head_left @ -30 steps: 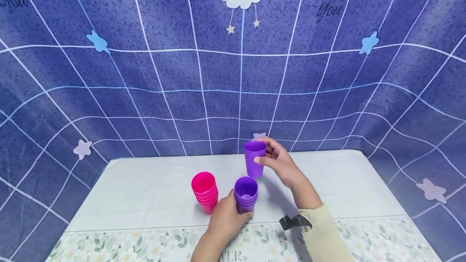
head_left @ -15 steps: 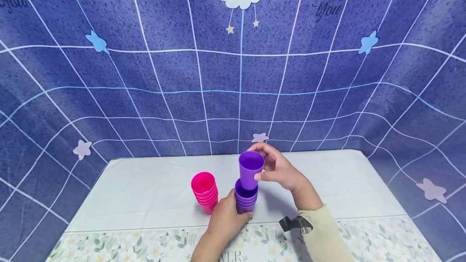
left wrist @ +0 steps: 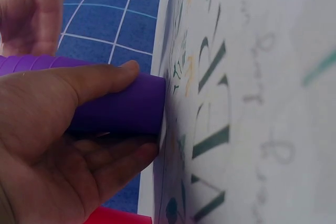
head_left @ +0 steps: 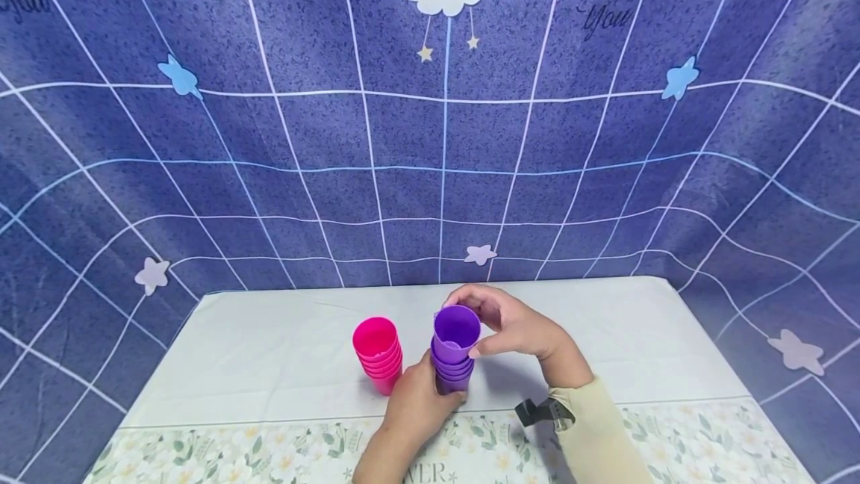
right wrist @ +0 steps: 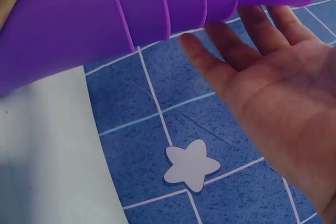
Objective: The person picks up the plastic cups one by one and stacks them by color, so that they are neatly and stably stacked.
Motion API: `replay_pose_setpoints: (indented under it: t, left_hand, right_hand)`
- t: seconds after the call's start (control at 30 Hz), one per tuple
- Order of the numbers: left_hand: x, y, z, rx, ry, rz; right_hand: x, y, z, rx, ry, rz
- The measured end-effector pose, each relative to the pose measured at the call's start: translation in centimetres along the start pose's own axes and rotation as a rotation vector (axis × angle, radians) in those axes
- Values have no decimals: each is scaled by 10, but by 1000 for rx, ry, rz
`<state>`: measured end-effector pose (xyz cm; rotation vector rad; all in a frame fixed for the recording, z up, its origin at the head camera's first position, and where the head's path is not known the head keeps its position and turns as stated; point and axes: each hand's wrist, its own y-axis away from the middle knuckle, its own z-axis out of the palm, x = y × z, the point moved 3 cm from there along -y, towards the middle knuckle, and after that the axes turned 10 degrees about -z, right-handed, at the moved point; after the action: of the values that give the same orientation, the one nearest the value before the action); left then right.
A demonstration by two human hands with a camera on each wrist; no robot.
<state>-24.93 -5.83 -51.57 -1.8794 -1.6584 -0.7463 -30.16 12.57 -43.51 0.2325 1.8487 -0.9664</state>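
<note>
My left hand (head_left: 419, 394) grips a stack of nested purple cups (head_left: 454, 373), thumb on the near side. The left wrist view shows the lowest purple cup (left wrist: 123, 106) between thumb and fingers, its base at the white cloth. My right hand (head_left: 517, 323) holds the top purple cup (head_left: 457, 334), its thumb at the near side and fingers round the far side. That cup sits in the stack's mouth, its rim standing above the others. In the right wrist view several rims ring the purple stack (right wrist: 181, 3), and some fingers pass behind it.
Left of the left hand stands a stack of nested pink cups (head_left: 378, 353). A white cloth (head_left: 269, 357) with a floral front border (head_left: 222, 454) covers the table. Behind it hangs a blue gridded cloth (head_left: 403, 133). The right wrist wears a dark band (head_left: 547, 413).
My right hand has lowered the purple cup from above and behind the stack down into its mouth, moving slightly left and nearer. The left hand and the pink cups have stayed put.
</note>
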Motion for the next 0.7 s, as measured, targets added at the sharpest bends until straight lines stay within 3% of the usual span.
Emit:
replay_pose_setpoints:
  t: [0.2,0.7]
  left_hand:
    - [1,0,0,16,-1,7]
    - [-3,-2,2,5,4,-4]
  right_hand:
    - [5,2,0,-75,38,28]
    - [8,6,-3,-103,105,69]
